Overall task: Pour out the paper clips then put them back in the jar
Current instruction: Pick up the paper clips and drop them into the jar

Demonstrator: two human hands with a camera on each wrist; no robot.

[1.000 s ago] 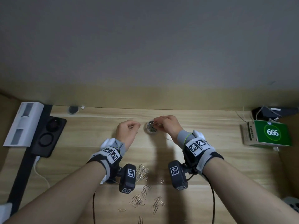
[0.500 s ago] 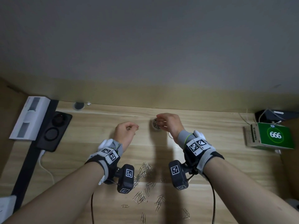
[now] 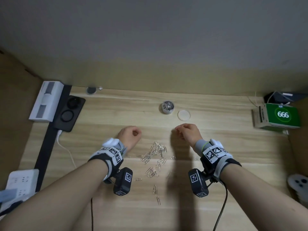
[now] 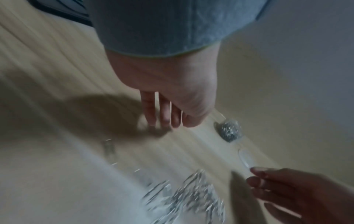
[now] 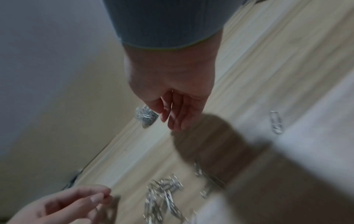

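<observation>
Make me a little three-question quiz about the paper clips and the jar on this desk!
1. True or false: the jar already holds some paper clips.
2. Where is the lid? A) on the jar B) flat on the desk beside the jar C) in a hand
3. Fill in: the loose paper clips lie nearer the person than the ____.

Key: 1 true; 2 B; 3 jar. Neither the left hand nor the right hand touches the jar.
</observation>
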